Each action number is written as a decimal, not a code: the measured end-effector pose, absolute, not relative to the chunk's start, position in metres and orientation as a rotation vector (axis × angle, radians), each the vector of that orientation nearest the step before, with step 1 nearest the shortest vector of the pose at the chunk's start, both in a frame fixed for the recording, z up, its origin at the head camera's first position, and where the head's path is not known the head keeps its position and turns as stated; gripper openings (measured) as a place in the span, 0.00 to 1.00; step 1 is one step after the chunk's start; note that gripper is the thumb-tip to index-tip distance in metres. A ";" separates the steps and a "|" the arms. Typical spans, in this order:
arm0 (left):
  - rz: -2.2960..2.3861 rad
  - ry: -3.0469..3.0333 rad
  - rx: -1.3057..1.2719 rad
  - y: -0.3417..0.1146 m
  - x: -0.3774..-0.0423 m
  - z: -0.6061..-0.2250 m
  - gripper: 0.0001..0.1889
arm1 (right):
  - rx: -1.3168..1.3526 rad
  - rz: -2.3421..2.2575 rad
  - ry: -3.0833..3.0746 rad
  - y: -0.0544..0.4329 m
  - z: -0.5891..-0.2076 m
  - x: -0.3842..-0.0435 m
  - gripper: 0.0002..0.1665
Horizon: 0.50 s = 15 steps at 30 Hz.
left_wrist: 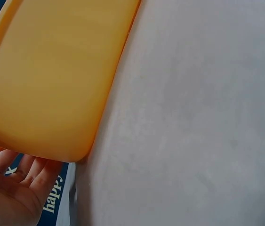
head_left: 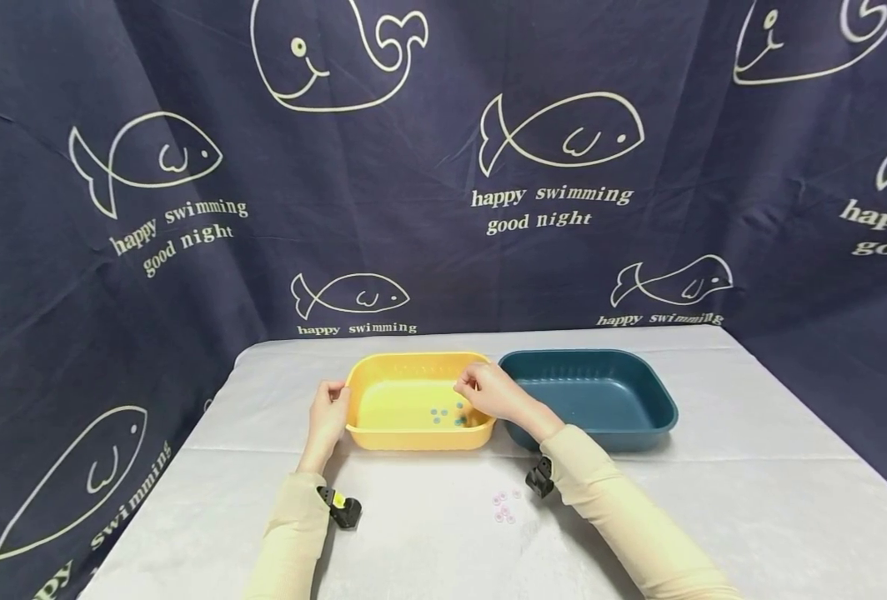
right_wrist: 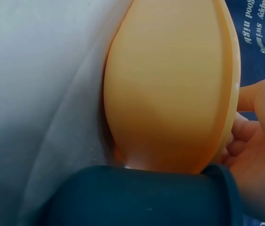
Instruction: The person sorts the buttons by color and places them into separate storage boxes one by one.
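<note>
A yellow basin [head_left: 413,440] stands left of centre, with several small blue pieces [head_left: 437,420] on its floor, mostly toward its right end. My left hand [head_left: 328,412] is at the basin's left end. In the left wrist view its fairly straight fingers [left_wrist: 28,169] reach the outside of the end wall. Over the basin's right rim, my right hand [head_left: 492,390] has curled fingers, tips pointing down just above the blue pieces. Nothing shows between those fingertips. In the right wrist view the right hand [right_wrist: 259,136] is behind the yellow rim, partly hidden.
A dark teal basin [head_left: 592,400] stands right beside the yellow one, under my right wrist. Several small pink pieces [head_left: 504,509] lie on the white-covered table [head_left: 413,525] in front, between my forearms. A navy curtain [head_left: 443,250] with printed fish hangs behind.
</note>
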<state>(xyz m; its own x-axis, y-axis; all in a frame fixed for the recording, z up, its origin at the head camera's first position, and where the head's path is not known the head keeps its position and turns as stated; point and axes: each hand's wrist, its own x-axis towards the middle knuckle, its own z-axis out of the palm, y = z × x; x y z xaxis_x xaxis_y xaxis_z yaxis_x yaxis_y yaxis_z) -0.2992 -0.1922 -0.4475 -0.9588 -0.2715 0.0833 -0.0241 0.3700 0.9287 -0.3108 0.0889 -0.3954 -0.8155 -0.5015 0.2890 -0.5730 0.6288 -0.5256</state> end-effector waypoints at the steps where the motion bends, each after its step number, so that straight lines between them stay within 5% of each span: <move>1: -1.625 -2.409 0.265 -0.192 -0.299 -0.447 0.15 | 0.911 0.938 -2.720 0.090 -0.396 -0.310 0.07; 15: -1.634 -2.405 0.249 -0.193 -0.298 -0.447 0.16 | 0.947 0.979 -2.659 0.100 -0.392 -0.295 0.08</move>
<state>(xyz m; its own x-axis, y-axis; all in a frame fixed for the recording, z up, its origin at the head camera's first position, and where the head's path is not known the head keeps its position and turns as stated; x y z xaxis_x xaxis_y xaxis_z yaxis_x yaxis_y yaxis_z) -0.2977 -0.1928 -0.4466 -0.9608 -0.2628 0.0880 -0.0150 0.3664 0.9303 -0.2946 0.1001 -0.3921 -0.7884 -0.5105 0.3433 -0.6112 0.5869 -0.5310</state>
